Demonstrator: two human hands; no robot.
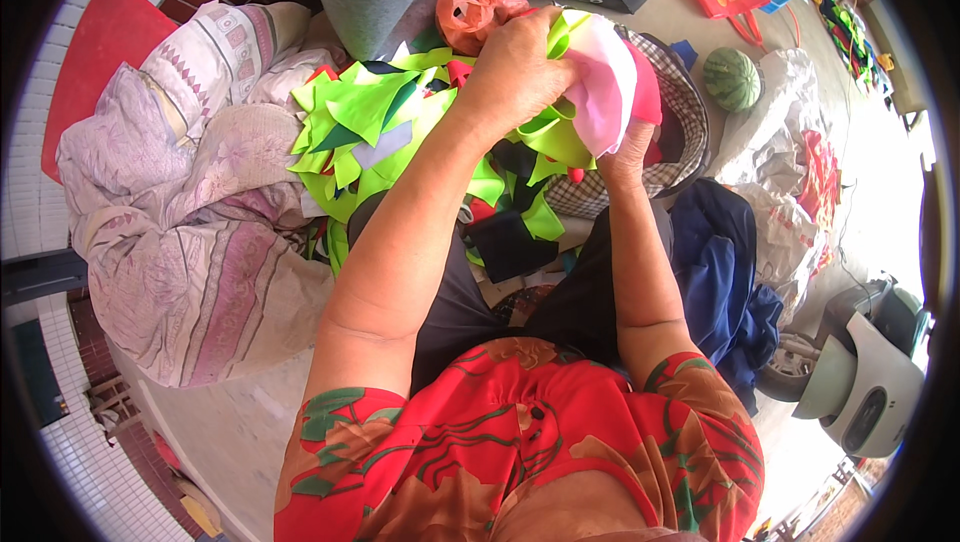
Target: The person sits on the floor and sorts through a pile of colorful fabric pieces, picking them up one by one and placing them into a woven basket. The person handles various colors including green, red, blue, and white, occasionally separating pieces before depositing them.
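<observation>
Seated among fabric scraps, a person in a red floral shirt [450,432] handles cloth with both bare hands above parted knees. The left hand [522,67] is closed on the left edge of a pale pink cloth [605,92], lime-green strips [562,32] bunched beside it; the right hand [628,155] grips at the lower right, against a crimson piece [645,92], its fingertips partly hidden.

Elbow room is tight to the left — a lime-green heap [360,112] runs up to the patterned bedding [190,222]. To the right, the held cloth overlaps the rim of a checked basket [692,147], and a navy garment [710,247] lies just beside the right forearm. Pale floor [675,27] shows past the basket's far edge, near a watermelon [732,79].

The basket's inside is shadowed, with dark and reddish fabric showing. A gray bin [365,7] holds tan and dark pieces — too jumbled to name from here — and an orange-red plastic bag [468,14] bulges next to it, contents hidden.
</observation>
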